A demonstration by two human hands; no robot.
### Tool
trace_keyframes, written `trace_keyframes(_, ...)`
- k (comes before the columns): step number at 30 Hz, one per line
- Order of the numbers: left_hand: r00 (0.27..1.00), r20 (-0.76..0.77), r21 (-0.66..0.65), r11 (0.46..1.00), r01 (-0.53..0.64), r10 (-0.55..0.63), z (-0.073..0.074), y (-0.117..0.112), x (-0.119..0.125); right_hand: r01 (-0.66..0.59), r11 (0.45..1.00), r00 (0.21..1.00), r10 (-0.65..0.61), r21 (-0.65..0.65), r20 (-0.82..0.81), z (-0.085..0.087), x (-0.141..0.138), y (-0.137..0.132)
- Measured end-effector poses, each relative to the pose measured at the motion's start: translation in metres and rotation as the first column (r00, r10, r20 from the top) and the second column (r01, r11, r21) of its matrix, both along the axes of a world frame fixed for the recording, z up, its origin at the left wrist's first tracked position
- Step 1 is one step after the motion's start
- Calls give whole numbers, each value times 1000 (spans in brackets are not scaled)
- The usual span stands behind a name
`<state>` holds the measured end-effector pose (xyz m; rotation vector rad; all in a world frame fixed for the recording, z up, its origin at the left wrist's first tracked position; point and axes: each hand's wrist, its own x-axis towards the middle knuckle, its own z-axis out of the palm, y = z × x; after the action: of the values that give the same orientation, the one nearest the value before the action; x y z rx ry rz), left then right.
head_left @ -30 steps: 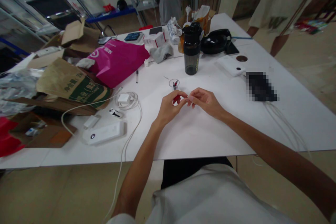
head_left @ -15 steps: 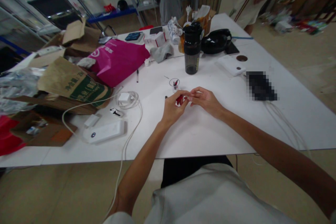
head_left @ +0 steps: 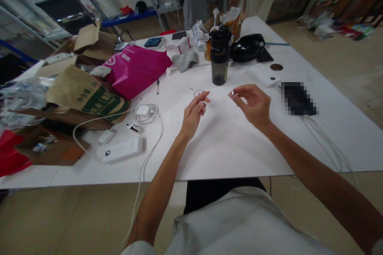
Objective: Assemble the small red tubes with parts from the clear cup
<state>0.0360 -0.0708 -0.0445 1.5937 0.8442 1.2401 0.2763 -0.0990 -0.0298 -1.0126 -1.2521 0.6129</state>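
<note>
My left hand (head_left: 191, 117) hovers over the white table with its index finger stretched forward and its other fingers curled in. Whatever lies inside those curled fingers is hidden from me. A pinch of my right hand (head_left: 253, 103) holds a small shiny silver piece (head_left: 233, 93), too small to name, clear of the table and to the right of my left hand. Just beyond my left fingertips shows the round rim of a small clear container (head_left: 198, 92), mostly covered by that hand. A dark drink bottle (head_left: 220, 57) stands upright behind the gap between my hands.
On the left are a magenta bag (head_left: 136, 69), a brown paper sack (head_left: 86, 93), a coiled white cable (head_left: 148, 113) and a white power bank (head_left: 122, 150). A pen (head_left: 158, 86) lies mid-table. To the right is a pixelated dark object (head_left: 297, 99). Two people stand beyond the table.
My hands, together around a red thing before, have parted. The right one moved right with the silver piece; the red thing no longer shows. A person in the background moved left.
</note>
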Motion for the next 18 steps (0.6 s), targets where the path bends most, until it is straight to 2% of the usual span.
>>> trace_keyframes(3,999,28,-21,999,25,-25,-4,7,-4,56,995,995,-62,78,77,0,7,0)
trace_keyframes(9,999,15,-32,999,45,-44,-3,5,-7,5,992,992,-21,129,121,-1,18,2)
trace_keyframes(14,997,19,-92,994,-66,68,9,5,-14,-44,998,976,33,45,215,3,44,10)
trace_keyframes(18,991,-20,-110,985,-132,131,10,13,-26,-80,992,937,109,-100,332,-5,83,18)
